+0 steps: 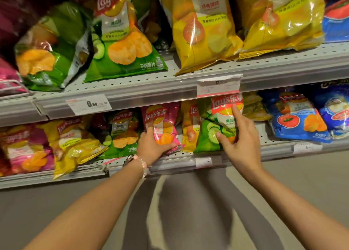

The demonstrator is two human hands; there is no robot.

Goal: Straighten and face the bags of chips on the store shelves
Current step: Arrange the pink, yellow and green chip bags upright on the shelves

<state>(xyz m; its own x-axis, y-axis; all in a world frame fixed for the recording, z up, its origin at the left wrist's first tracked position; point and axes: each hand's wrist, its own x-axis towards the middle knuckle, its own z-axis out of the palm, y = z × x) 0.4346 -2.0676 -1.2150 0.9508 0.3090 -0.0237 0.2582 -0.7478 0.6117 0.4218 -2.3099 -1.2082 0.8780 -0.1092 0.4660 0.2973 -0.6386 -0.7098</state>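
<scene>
- Left hand grips the lower part of a pink chip bag standing on the lower shelf.
- Right hand holds the neighbouring green chip bag, forefinger stretched up its front, thumb on its lower front.
- Between them, a yellow bag stands partly hidden.
- Beaded bracelet circles the left wrist.

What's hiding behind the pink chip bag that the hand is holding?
Behind the pink bag, gripped by the left hand, only dark shelf shadow shows. More bags may stand behind it, but the pink bag covers that spot.
</scene>
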